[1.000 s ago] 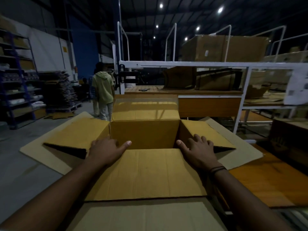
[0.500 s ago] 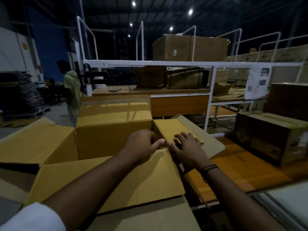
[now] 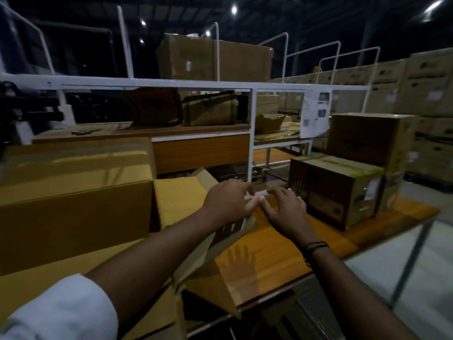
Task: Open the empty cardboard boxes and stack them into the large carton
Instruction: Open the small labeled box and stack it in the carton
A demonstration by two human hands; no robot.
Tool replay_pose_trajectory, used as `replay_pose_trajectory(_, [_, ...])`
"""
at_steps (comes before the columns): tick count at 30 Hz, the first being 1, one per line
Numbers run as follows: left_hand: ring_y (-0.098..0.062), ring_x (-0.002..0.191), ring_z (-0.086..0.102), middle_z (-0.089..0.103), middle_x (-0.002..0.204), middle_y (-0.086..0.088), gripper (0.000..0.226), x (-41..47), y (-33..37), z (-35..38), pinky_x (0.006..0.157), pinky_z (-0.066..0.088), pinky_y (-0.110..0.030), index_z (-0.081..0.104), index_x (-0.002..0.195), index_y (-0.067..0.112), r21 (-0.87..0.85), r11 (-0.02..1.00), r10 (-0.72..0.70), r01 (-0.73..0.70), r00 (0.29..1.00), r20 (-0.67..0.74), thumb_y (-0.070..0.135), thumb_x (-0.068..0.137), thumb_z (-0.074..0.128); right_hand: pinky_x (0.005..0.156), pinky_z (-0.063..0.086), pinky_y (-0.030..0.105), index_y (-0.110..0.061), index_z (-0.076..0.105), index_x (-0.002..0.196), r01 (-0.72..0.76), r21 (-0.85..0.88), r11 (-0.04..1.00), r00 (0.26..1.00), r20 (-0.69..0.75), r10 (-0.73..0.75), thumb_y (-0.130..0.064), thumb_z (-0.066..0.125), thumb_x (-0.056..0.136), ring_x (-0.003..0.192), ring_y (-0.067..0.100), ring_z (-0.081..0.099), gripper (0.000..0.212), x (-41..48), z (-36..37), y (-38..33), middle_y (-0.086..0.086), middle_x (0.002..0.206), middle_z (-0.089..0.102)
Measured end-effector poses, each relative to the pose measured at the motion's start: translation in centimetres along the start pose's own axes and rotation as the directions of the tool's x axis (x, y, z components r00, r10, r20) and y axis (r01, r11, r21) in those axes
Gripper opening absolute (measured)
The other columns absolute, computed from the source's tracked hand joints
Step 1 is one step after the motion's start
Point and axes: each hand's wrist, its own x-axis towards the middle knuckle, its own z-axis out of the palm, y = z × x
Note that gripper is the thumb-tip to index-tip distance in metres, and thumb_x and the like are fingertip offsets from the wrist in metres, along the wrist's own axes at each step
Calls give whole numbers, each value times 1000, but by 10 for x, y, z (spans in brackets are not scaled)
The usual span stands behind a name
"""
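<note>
The large open carton (image 3: pixel 73 217) fills the left of the view, its inner walls yellow-brown and its right flap (image 3: pixel 181 200) spread toward the wooden table. My left hand (image 3: pixel 228 204) hovers over the outer end of that flap, fingers apart, holding nothing. My right hand (image 3: pixel 285 209) is just beside it over the table, fingers spread and empty, thumbs nearly touching. A closed dark cardboard box (image 3: pixel 335 190) sits on the table right of my right hand. A taller box (image 3: pixel 367 138) stands behind it.
An orange wooden table (image 3: pixel 282 253) runs under my hands to the right. A white metal rack (image 3: pixel 171 83) with cartons on its shelves stands behind. Stacked cartons (image 3: pixel 416 94) line the far right. A pale floor (image 3: pixel 404 278) lies at lower right.
The view has swung to the right. Both hands left the large carton's rim and flap and moved right together toward the dark box on the table.
</note>
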Motion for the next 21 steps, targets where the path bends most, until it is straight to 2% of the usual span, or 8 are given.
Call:
replay_pose_trajectory(3, [-10,91,63,71,106,6,46,37,26,25,63,54,-30,69,114,31,-1,999,39,-39,997,66,69,94,52,118,27,60,-24,56,140,-50,30,998,998,-23,50,-75,34,94,146,28,38,71,7,-11,45,2,148,53])
replay_pose_trajectory(6, [-9,88,60,68,101,7,43,73,53,50,60,46,-26,68,116,30,13,997,76,-78,989,128,66,95,54,110,39,59,-25,59,134,-100,32,994,993,-59,102,-81,28,89,136,27,48,78,14,-24,93,0,139,59])
replay_pose_trajectory(12, [-14,89,65,69,97,4,41,144,96,105,69,56,-34,69,111,25,4,997,78,-80,983,164,61,96,57,93,50,52,-22,64,119,-155,40,987,979,-129,158,-54,55,97,112,23,59,40,22,-45,183,-1,118,65])
replay_pose_trajectory(17, [-13,80,61,65,91,4,39,189,110,148,55,44,-28,68,103,25,48,998,25,-36,977,213,61,95,57,92,51,52,-18,63,122,-196,31,980,973,-119,198,-57,50,91,112,24,60,51,29,-45,233,2,121,65])
replay_pose_trajectory(21, [-16,78,60,62,88,2,39,220,110,179,58,48,-32,66,101,22,34,999,-37,30,969,246,59,96,57,99,46,48,-22,58,130,-228,13,974,971,-78,228,-48,57,97,120,22,55,42,48,-42,258,-1,129,60])
